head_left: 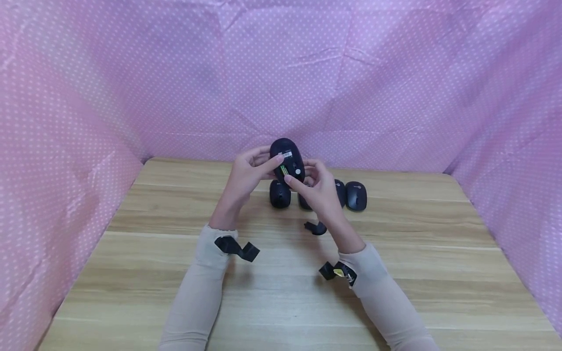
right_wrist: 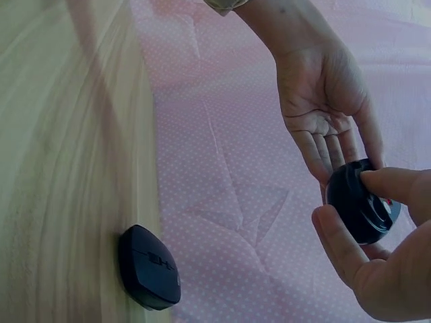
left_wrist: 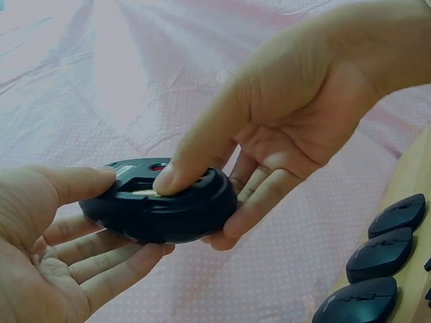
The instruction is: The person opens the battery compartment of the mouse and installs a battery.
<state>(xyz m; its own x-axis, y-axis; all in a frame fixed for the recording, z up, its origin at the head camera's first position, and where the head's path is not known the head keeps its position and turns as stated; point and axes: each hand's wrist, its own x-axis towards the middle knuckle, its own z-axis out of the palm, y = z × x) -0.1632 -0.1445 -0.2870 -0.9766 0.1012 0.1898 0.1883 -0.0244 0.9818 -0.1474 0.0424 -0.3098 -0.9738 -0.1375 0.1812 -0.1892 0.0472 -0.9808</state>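
Observation:
A black computer mouse (head_left: 287, 145) is held up above the far edge of the table, its underside turned toward me. A green battery (head_left: 284, 170) shows in its uncovered slot. My left hand (head_left: 246, 176) grips the mouse from the left, thumb on the underside and fingers beneath. From the other side my right hand (head_left: 322, 193) holds it, the thumb at the battery. In the left wrist view the right thumb presses at the slot of the mouse (left_wrist: 168, 222). The right wrist view shows the mouse (right_wrist: 347, 198) between both hands, the slot partly hidden.
Several more black mice stand in a row near the table's far edge, among them a left one (head_left: 280, 196) and a right one (head_left: 356, 196). A curved black piece (head_left: 314, 228) lies nearer, partly behind the right wrist. Pink dotted cloth (head_left: 281, 73) surrounds the wooden table (head_left: 281, 302).

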